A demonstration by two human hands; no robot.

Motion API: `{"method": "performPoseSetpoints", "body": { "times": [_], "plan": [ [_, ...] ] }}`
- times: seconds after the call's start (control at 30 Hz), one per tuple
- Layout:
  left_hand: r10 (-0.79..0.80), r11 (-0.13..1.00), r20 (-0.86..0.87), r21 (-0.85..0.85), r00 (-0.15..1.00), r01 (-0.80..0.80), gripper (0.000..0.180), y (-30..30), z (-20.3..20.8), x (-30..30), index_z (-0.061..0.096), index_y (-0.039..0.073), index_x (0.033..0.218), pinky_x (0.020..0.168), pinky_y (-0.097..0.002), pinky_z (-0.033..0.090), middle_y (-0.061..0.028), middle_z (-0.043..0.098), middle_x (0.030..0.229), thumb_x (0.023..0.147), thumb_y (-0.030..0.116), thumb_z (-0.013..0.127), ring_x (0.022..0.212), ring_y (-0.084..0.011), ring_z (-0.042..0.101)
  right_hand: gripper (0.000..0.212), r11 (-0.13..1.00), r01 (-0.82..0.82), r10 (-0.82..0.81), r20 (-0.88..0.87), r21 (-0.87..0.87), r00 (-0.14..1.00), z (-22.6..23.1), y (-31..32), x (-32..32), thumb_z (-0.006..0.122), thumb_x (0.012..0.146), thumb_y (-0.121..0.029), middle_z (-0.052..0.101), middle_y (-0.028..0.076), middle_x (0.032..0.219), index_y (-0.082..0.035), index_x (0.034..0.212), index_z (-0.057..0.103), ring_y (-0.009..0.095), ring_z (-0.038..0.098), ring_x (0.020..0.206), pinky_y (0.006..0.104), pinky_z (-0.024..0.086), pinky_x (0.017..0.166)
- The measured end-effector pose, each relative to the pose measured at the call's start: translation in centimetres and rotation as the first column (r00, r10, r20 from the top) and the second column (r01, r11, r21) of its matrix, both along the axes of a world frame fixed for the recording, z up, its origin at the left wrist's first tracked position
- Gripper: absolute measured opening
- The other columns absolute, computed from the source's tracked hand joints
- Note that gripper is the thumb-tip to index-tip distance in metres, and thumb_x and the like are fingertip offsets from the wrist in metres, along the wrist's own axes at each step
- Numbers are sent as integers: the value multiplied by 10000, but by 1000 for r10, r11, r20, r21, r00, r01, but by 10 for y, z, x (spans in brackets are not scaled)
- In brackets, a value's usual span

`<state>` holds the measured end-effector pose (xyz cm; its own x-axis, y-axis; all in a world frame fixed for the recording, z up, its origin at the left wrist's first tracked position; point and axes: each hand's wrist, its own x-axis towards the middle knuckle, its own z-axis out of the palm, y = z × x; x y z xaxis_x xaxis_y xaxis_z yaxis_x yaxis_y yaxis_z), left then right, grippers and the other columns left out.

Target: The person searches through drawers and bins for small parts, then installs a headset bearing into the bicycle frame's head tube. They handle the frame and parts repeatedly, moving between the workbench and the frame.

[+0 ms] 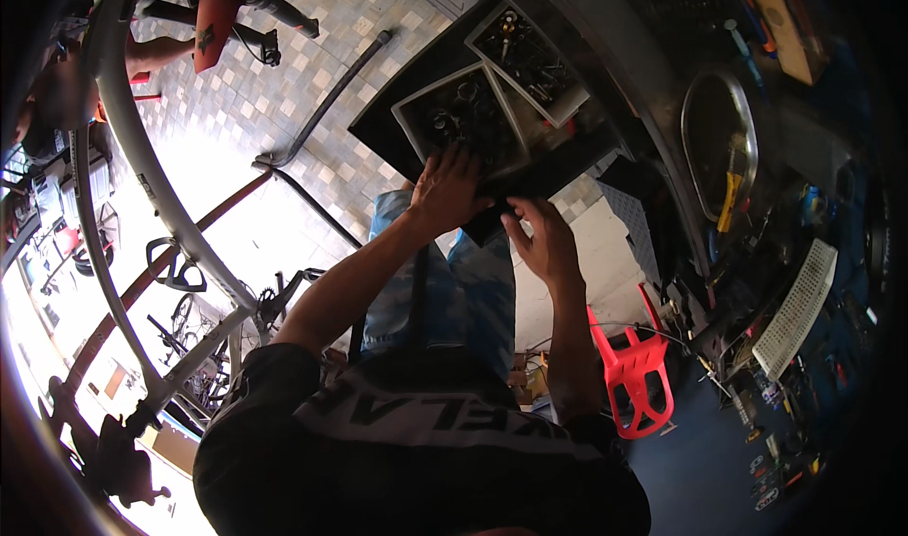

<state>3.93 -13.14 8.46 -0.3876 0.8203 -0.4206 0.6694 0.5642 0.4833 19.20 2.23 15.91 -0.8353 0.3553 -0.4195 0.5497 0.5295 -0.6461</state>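
A black drawer [380, 123] is pulled out in front of me, holding a pale-rimmed tray [409, 129] of dark parts. My left hand [448, 192] lies over the tray's near end, fingers stretched out. Its fingertips reach in among the dark parts [454, 120], too dim to name. By the drawer's near corner is my right hand [546, 238], thumb and forefinger apart with a gap between them. I see nothing in its grasp. A second pale tray [570, 107], with small metal pieces [530, 63], sits farther back in the drawer.
A workbench [643, 92] with an oval metal ring [689, 139] and a yellow-handled tool [729, 201] runs along the right. A red plastic chair [636, 371] stands below. At left, a bicycle frame [156, 191] hangs close to my arm; another person's arm [156, 54] shows beyond it.
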Motion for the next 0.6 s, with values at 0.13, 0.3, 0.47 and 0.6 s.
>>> {"method": "performPoseSetpoints", "body": {
  "times": [0.13, 0.3, 0.47, 0.6],
  "plan": [
    [31, 997, 33, 71, 999, -33, 672, -3, 5, -5, 634, 2, 1403, 1225, -527, 345, -229, 590, 1493, 901, 418, 796, 1485, -390, 464, 259, 995, -58, 67, -126, 75, 990, -33, 11, -49, 688, 1009, -155, 724, 154, 1105, -57, 1250, 697, 329, 718, 1047, 430, 586, 859],
    [-11, 998, 6, 55, 1000, 11, 562, -7, 9, -7, 696, 12, 1323, 1251, -523, 309, -213, 642, 1422, 882, 338, 818, 1455, -372, 495, 410, 933, -225, 289, -213, 281, 933, -102, 0, -112, 651, 969, -78, 672, 148, 1352, -61, 1378, 650, 322, 651, 1252, 448, 518, 1062],
    [-78, 993, -30, 90, 997, 80, 569, -17, 17, -15, 705, 9, 1308, 1260, -542, 290, -208, 661, 1379, 856, 322, 853, 1434, -372, 512, 546, 832, -236, 373, -191, 503, 908, -139, -15, -132, 602, 965, -142, 586, 192, 1505, -15, 1496, 571, 358, 529, 1429, 491, 408, 1188],
    [-138, 980, -89, 132, 986, 149, 556, -25, 22, -34, 730, 7, 1259, 1257, -546, 294, -199, 679, 1334, 844, 354, 863, 1404, -365, 537, 621, 890, -222, 300, -147, 398, 943, -118, -21, -97, 646, 911, -110, 570, 221, 1516, 13, 1512, 547, 369, 511, 1449, 501, 393, 1207]
  ]
}}
